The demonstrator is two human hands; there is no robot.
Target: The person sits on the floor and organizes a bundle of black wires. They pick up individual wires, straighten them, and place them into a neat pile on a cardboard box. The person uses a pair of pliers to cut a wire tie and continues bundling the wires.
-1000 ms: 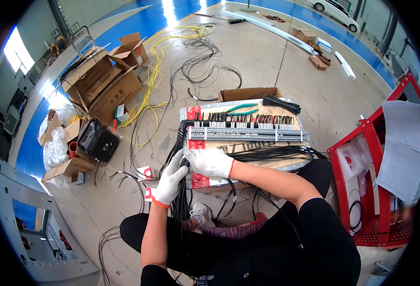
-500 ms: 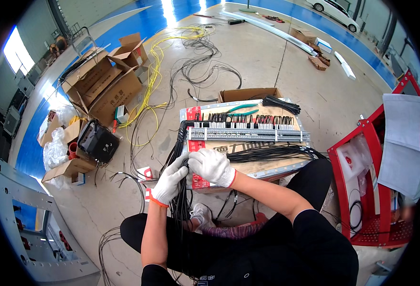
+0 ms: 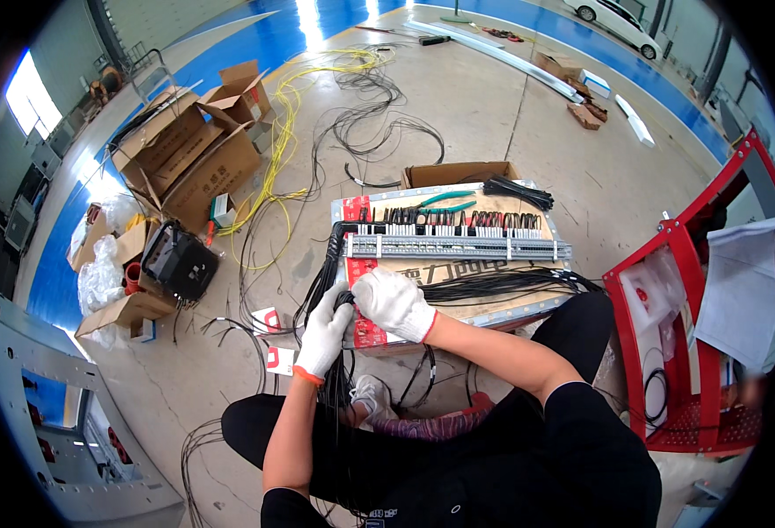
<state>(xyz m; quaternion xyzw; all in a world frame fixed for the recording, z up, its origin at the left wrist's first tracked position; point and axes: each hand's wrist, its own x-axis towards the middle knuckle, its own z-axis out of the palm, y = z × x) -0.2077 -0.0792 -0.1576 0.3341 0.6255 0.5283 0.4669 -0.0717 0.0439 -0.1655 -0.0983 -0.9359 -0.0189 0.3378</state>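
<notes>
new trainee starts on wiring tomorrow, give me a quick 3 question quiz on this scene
1. True or false: both hands wear white gloves.
2. Which thing do the left hand and the right hand grip together?
A. the green-handled pliers
B. the black wire bundle
C. a cardboard box
3. Fill in: the loose wire on the floor beside the cardboard boxes is black and ____.

Key:
1. True.
2. B, at the left end of the terminal panel.
3. Yellow.
</notes>
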